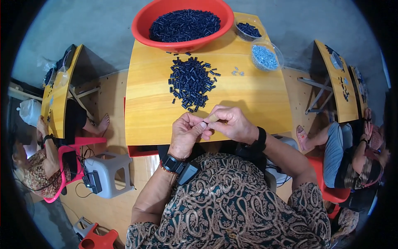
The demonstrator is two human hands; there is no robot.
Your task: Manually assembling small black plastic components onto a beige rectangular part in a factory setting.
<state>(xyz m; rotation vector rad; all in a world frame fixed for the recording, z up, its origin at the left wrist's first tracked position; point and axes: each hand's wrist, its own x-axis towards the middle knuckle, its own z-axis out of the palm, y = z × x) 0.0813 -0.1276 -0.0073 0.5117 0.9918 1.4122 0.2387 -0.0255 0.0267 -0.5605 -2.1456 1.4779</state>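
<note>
My left hand and my right hand meet over the near edge of the yellow wooden table. Thumb and fingers are pinched together on both hands, and their tips touch. Whatever they hold is too small or too hidden to make out. A tan covering shows at the fingertips of my right hand. Just beyond my hands lies a loose pile of small black plastic parts. A few small silvery pieces are scattered to the right of that pile.
A large red basin of black parts stands at the table's far side. Right of it are a clear tub of black parts and another clear tub of silvery pieces. People sit at tables on both sides; a grey stool stands left.
</note>
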